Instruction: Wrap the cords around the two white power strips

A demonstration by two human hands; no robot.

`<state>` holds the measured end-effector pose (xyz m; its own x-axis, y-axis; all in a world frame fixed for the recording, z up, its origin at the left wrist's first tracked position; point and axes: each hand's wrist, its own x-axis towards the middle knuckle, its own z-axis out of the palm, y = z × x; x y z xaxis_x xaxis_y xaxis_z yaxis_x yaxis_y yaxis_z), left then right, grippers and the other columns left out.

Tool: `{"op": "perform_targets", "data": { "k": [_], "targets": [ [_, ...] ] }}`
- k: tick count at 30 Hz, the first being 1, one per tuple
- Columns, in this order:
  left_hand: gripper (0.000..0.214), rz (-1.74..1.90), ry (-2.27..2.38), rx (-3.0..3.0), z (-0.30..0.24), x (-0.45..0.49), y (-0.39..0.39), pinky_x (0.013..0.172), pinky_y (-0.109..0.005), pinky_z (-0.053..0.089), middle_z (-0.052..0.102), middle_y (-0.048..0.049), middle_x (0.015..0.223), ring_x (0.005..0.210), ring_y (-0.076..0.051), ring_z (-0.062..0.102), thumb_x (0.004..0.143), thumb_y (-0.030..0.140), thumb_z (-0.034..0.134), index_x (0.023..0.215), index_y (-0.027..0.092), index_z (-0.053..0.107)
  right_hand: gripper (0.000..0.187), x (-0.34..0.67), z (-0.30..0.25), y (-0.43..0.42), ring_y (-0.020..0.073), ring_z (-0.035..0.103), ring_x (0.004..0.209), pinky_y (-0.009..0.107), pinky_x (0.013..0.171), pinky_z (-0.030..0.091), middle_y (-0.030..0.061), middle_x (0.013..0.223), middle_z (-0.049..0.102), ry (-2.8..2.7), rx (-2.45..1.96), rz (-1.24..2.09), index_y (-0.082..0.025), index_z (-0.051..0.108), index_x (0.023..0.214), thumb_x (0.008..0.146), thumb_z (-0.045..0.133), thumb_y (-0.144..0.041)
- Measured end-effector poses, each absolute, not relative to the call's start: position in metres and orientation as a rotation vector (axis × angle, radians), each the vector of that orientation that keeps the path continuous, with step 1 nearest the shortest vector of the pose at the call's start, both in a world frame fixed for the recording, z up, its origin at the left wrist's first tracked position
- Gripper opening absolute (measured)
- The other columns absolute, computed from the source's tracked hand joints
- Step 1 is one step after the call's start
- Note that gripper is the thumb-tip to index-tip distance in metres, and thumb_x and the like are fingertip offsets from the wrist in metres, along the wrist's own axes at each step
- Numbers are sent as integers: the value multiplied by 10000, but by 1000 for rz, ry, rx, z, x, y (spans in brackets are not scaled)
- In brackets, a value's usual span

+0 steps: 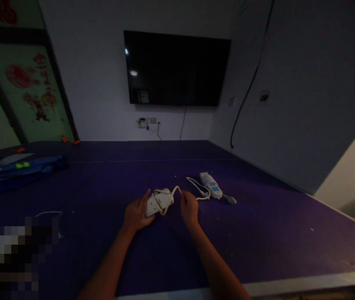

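A white power strip [152, 207] is gripped at its near left end by my left hand [136, 213], thumb and fingers on its sides. Its white cord [174, 191] loops around the far end of the strip. My right hand [190, 206] pinches the cord a little to the right of the strip, and more cord trails from behind that hand. Just beyond, on the purple surface, lies a second white power strip [211, 184] with cord wound round it, a blue label and a plug [231, 200] at its near end.
The purple surface [258, 233] stretches to the far wall. Blue clothing [23, 168] lies at the left, with small orange objects [75, 142] beyond it. A thin white cable [50, 212] lies front left beside a blurred-out area. A dark cable [246, 93] hangs along the right wall.
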<state>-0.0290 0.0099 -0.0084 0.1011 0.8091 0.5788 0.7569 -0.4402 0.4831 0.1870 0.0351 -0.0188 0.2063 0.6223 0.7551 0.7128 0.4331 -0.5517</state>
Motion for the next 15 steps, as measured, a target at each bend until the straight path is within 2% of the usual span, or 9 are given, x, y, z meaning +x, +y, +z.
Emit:
{"op": "perform_targets", "data": {
  "k": [4, 6, 10, 12, 15],
  "targets": [
    [804, 1432, 1951, 2054, -8, -26, 11, 852, -385, 430, 629, -175, 1110, 969, -336, 608, 668, 421, 666, 1379, 163, 392, 381, 186, -22, 37, 198, 619, 707, 302, 685, 448, 109, 796, 690, -1423, -1229, 11, -140, 667, 855, 905, 376, -381],
    [833, 1533, 2003, 1860, -7, -26, 13, 831, -387, 437, 620, -174, 1137, 981, -337, 608, 674, 472, 659, 1389, 166, 359, 405, 185, -26, 39, 189, 596, 640, 290, 634, 434, 95, 741, 679, -1407, -1245, 96, -141, 660, 816, 899, 369, -411],
    [773, 1772, 1680, 1428, -4, -27, 19, 816, -345, 454, 615, -124, 1149, 1025, -290, 593, 635, 494, 686, 1304, 200, 432, 419, 184, -36, 46, 170, 544, 566, 265, 552, 393, 59, 638, 629, -1336, -1262, 298, -147, 628, 742, 870, 391, -469],
    [668, 1819, 1354, 1250, -3, -26, 22, 741, -306, 475, 647, -89, 1047, 899, -235, 628, 628, 465, 693, 1204, 193, 492, 411, 186, -41, 51, 164, 529, 562, 260, 542, 386, 45, 617, 606, -1244, -1241, 393, -152, 611, 714, 838, 435, -502],
    [531, 1738, 940, 1067, -3, -23, 22, 506, -235, 428, 656, -23, 774, 550, -136, 578, 643, 432, 677, 1079, 180, 507, 407, 191, -47, 61, 146, 506, 545, 250, 529, 384, 15, 580, 568, -1024, -1141, 567, -163, 584, 665, 764, 522, -553]
  ]
}}
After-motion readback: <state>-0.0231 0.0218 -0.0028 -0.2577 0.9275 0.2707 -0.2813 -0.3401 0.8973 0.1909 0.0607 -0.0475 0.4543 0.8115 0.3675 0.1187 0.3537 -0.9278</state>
